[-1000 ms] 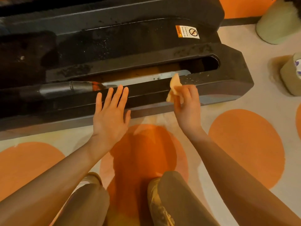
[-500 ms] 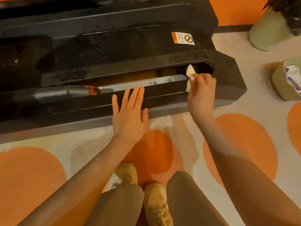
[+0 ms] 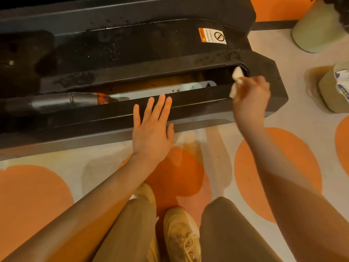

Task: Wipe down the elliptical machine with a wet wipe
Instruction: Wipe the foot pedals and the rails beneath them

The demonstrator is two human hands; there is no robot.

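The black base of the elliptical machine (image 3: 132, 53) fills the upper part of the head view, with a long slot holding a silver rail (image 3: 162, 89) along its near side. My right hand (image 3: 251, 99) grips a crumpled white wet wipe (image 3: 237, 74) and presses it against the rounded right end of that slot. My left hand (image 3: 153, 127) lies flat with straight fingers on the machine's near edge, left of the right hand.
A pale green pot (image 3: 317, 25) stands at the top right, and a tub of wipes (image 3: 336, 87) sits on the floor right of the machine. The floor (image 3: 279, 167) is pale with orange circles. My knees and tan shoes (image 3: 181, 233) are below.
My right hand has carried the wipe from the slot's near wall rightward into the rounded end of the slot. My left hand has shifted right along the near edge.
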